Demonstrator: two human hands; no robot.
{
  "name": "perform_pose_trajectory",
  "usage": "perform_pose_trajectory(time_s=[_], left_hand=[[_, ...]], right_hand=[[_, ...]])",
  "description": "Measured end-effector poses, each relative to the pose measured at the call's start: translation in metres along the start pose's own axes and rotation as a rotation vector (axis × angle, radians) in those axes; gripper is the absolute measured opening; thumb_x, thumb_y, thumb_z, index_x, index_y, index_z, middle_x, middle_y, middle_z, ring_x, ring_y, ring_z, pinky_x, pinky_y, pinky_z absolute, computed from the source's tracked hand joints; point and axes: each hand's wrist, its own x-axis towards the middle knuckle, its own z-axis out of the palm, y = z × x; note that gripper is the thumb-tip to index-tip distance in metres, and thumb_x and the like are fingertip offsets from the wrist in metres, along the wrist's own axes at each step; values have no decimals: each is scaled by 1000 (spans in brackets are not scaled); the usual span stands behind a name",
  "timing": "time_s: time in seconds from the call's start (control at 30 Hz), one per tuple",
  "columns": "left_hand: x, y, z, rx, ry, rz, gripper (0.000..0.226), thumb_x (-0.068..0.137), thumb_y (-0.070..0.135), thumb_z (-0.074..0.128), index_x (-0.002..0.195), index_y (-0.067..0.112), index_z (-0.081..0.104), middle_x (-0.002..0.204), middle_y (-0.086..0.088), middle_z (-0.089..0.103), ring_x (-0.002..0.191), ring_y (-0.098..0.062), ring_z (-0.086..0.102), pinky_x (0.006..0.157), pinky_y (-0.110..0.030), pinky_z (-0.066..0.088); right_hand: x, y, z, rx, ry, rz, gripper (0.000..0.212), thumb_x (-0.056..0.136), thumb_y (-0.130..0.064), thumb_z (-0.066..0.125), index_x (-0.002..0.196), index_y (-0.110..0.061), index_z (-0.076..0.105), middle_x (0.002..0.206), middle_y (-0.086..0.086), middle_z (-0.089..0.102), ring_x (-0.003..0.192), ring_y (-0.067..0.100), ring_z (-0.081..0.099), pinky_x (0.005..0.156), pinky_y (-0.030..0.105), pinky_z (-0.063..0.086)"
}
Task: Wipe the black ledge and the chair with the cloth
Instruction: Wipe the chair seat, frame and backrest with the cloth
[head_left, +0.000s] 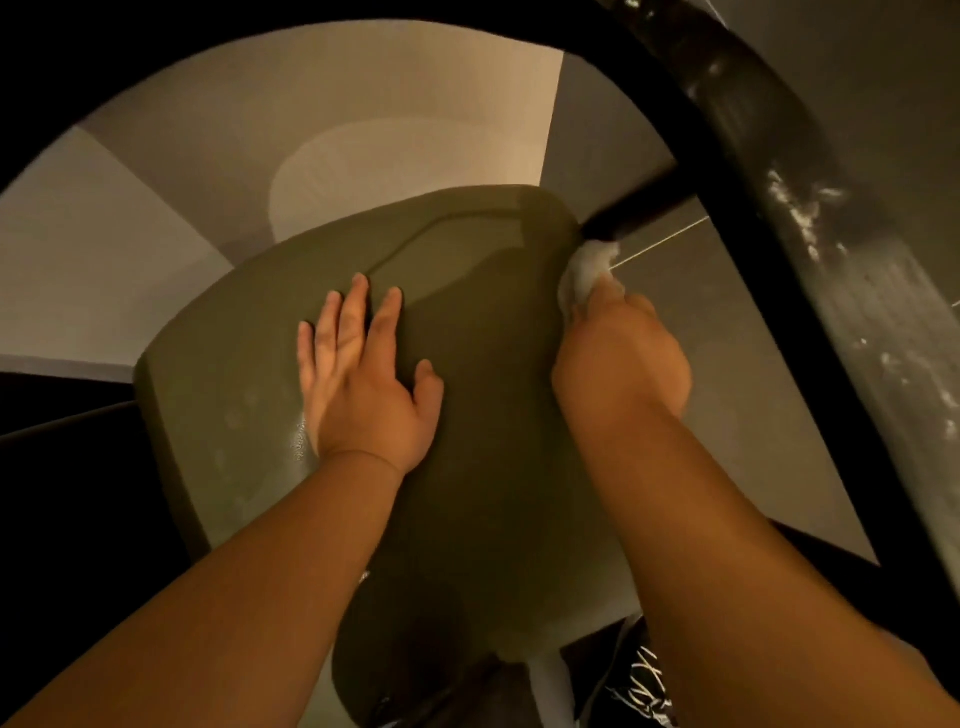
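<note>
Where chair (234, 389) edge meets black bar (639, 208): right hand (623, 358) clutches bunched white cloth (584, 273) (pressed there).
Left hand (363, 384): flat, fingers spread, resting on seat.

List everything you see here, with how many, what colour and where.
chair seat: one, olive green, centre, under the left hand.
black frame: one, arching over the top and down the right.
cloth: one, white, at the seat's right edge.
floor: beige and grey, beyond the seat.
patterned fabric: one, black and white, bottom right.
left hand: one, flat on the seat.
right hand: one, grips the cloth.
</note>
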Motion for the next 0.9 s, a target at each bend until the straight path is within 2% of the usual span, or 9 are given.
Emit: perform_pose_trajectory(time_s=[0.07,0.2,0.3,0.43,0.5,0.6,0.73,0.83,0.9], left_hand=[[-1,3,-2,0,2,3,70,95,48,47,161,31,31,173,2,16,161,-22,7,131,-49,3],[0,2,-2,-6,9,13,69,96,46,47,161,29,32,174,0,17,161,-22,7,131,-48,2],[-2,4,-3,6,10,18,69,96,46,46,162,28,32,174,-1,17,161,-23,7,131,-49,1],[-4,8,-4,56,-2,25,68,99,44,43,163,28,30,174,-5,14,161,-26,6,131,-49,0],[-5,14,-5,69,-24,63,65,100,38,44,163,25,33,173,-13,16,160,-33,10,130,-52,3],[-12,28,-7,60,-68,188,62,97,24,48,158,15,43,168,-22,27,155,-42,23,127,-58,16],[-53,65,-9,73,-189,256,72,97,40,41,165,21,25,173,-17,9,160,-35,6,130,-55,5],[-86,82,7,92,-191,294,79,93,51,35,166,22,20,174,-15,6,161,-33,3,129,-57,4],[-92,79,16,66,-151,286,80,91,53,37,165,24,25,174,-14,11,161,-32,6,129,-56,6]], right_hand=[[-34,28,-2,-57,-71,65,63,100,-16,51,155,-29,23,126,9,57,101,35,66,66,38,44],[-67,56,5,-61,-72,148,49,98,-16,55,145,-23,42,121,5,59,97,31,66,64,36,48],[-45,46,3,4,-27,80,41,100,-17,47,141,-22,43,119,8,59,98,34,65,65,38,42],[-24,39,-4,3,-20,-20,42,100,-17,46,142,-22,45,121,11,56,98,37,63,65,39,44],[-41,51,-8,-4,-78,40,42,99,-15,48,140,-23,44,120,11,55,100,37,63,67,41,45],[-91,78,-11,23,-195,204,54,96,-10,54,146,-23,36,125,11,56,107,36,63,69,41,44],[-120,90,0,3,-269,291,61,97,-9,54,151,-18,28,136,11,57,104,32,67,68,39,45],[-84,81,-8,143,-218,279,45,94,-8,52,128,-34,38,112,9,61,90,31,59,67,40,44],[-61,74,-10,154,-188,178,37,97,-14,47,133,-27,46,111,8,57,87,27,52,69,40,42]])
